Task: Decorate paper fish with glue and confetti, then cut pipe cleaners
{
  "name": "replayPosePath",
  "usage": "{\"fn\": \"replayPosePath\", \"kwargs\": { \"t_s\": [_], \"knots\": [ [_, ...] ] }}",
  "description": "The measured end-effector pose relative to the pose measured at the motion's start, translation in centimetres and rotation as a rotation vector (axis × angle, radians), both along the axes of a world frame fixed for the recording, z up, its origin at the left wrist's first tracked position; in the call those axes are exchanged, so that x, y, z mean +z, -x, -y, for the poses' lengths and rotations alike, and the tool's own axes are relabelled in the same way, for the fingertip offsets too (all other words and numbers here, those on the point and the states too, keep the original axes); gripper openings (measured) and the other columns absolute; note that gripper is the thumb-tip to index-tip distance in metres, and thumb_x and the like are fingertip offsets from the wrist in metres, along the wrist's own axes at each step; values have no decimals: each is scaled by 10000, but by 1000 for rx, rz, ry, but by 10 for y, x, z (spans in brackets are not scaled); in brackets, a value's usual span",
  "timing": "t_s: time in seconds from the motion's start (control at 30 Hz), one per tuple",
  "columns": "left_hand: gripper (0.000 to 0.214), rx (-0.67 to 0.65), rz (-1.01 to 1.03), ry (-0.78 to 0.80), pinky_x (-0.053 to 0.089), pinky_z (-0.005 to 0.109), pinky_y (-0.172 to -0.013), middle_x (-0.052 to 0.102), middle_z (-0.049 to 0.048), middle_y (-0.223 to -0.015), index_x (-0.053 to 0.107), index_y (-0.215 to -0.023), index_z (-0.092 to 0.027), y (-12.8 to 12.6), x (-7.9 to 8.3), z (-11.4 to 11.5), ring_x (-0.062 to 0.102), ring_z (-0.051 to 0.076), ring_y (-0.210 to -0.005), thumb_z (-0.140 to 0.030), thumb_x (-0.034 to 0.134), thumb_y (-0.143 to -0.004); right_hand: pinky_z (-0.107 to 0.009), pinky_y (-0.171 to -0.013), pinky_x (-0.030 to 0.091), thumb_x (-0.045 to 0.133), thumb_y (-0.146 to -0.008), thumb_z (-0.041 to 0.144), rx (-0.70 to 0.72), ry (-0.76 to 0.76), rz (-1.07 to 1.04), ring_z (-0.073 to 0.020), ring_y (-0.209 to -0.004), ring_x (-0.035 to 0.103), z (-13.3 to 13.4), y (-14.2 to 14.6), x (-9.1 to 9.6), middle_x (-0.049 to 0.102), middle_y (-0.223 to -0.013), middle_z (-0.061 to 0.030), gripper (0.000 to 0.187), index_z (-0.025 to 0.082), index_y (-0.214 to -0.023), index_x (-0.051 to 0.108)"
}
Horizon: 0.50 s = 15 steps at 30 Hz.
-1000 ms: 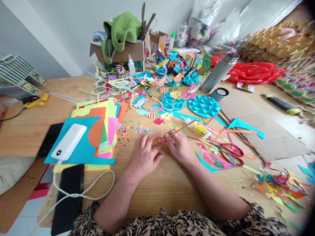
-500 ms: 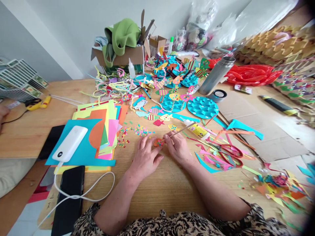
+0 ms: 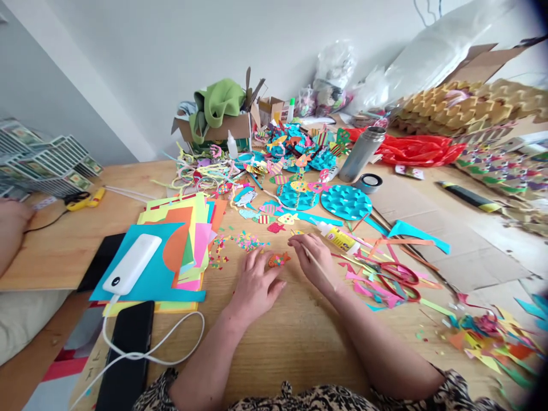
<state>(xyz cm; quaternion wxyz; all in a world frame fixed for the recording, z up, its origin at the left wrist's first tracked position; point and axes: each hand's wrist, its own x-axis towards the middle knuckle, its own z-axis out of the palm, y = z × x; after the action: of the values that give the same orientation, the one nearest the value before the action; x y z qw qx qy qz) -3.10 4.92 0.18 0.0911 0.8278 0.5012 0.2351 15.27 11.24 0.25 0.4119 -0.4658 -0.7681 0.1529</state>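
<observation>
Fish point(image 3: 279, 260) of orange paper, lying between the two hands on the table point(image 3: 291, 337), and here's the left hand point(image 3: 253, 285) at its left edge, fingers spread and gripping nothing, contact too close to call! Over on the right, the right hand point(image 3: 315, 261) pinches a thin stick point(image 3: 319, 267), yellow-labelled bottle point(image 3: 340, 238) lying just beyond, paper bits point(image 3: 250, 241) scattered far left of the fish.

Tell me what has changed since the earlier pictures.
The right hand has drawn off the orange paper fish, to the right; its thin stick, still held, has swung so that one end points back over the hand. The left hand stays beside the fish.
</observation>
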Motion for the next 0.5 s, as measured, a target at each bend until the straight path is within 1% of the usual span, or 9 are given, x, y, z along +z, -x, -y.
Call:
{"fn": "replayPosePath", "kwargs": {
  "t_s": [0.1,0.27,0.37,0.5],
  "knots": [
    [268,38,45,-37,382,529,-1079,522,106,-1304,659,-1143,-232,2,-3,-2,361,317,-1304,-279,598,-887,-334,-701,447,478,-954,232,42,34,168,-210,-746,596,-1,-1,0,673,-789,-59,155,205,-840,579],
    [92,155,60,-111,404,528,-1056,549,123,-1246,679,-906,-184,3,-7,-5,401,316,-1263,-199,594,-873,-347,-717,434,551,-882,146,32,178,401,-243,-780,608,3,0,0,675,-822,-81,49,186,-855,552],
    [59,168,43,-100,402,534,-1057,553,120,-1237,662,-862,-180,2,-9,-6,405,316,-1254,-175,603,-862,-350,-744,435,557,-861,118,39,230,437,-251,-821,607,6,3,0,671,-857,-93,76,188,-838,541],
    [68,165,82,-65,396,544,-1053,565,110,-1226,650,-823,-188,1,-9,-6,412,311,-1238,-151,600,-850,-355,-778,436,504,-860,81,50,243,405,-248,-859,591,8,6,-2,658,-868,-92,126,199,-822,527]
  ]
}}
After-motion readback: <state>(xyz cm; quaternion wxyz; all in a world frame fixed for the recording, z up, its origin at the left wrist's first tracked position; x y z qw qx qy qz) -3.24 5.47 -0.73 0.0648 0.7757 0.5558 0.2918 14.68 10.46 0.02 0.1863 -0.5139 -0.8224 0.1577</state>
